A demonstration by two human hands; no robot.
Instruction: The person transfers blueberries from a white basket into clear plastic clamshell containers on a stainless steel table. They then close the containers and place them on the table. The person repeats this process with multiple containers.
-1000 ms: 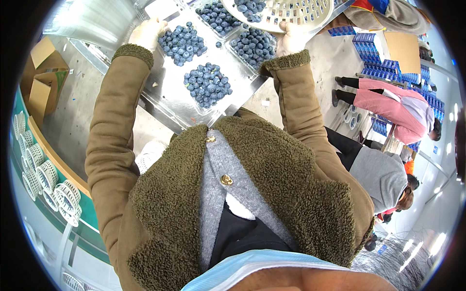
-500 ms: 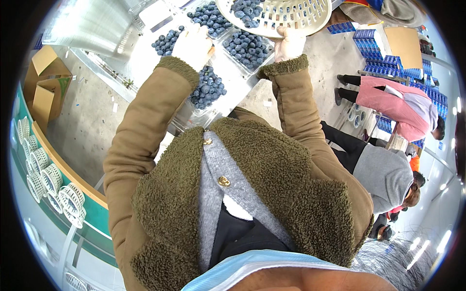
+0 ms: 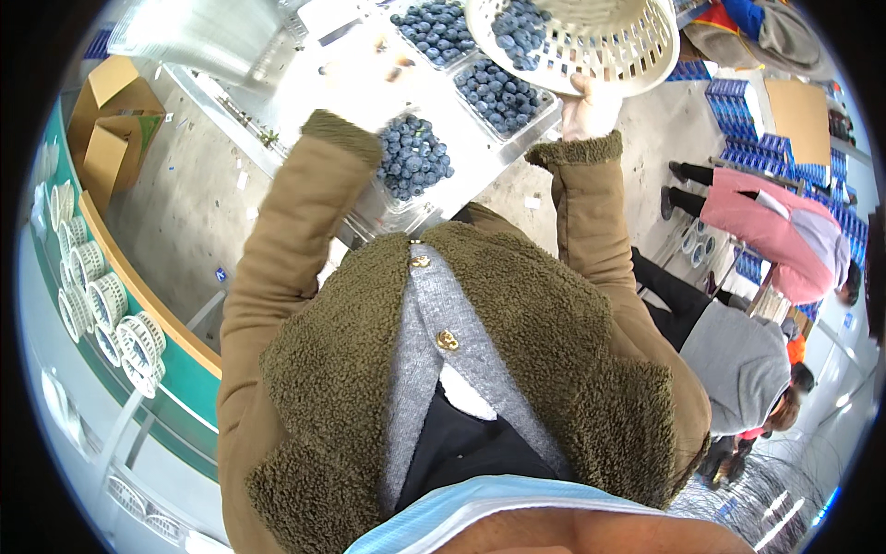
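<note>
My right hand (image 3: 592,108) grips the near rim of a cream slotted plastic basket (image 3: 635,57), thumb over the edge. The basket is tilted, and blueberries (image 3: 520,33) lie at its left side. My left hand (image 3: 355,81) is over the far left part of the bench, washed out by glare and smeared, so its fingers and anything in them are unclear. Beside it are clear punnets of blueberries: a near one (image 3: 413,157), one to the right (image 3: 499,95) under the basket's edge, and a far one (image 3: 436,32).
The pale bench (image 3: 484,166) holds the punnets, with stacked clear plastic trays (image 3: 198,37) at its far left. An open cardboard box (image 3: 118,138) stands on the floor. Several white baskets (image 3: 106,300) line a green curved counter (image 3: 175,406). People (image 3: 738,360) and blue cartons (image 3: 738,115) are to the right.
My left hand has moved left, over the spot where loose-looking blueberries showed before. The basket in my right hand has shifted slightly right. The whole view has slid a little.
</note>
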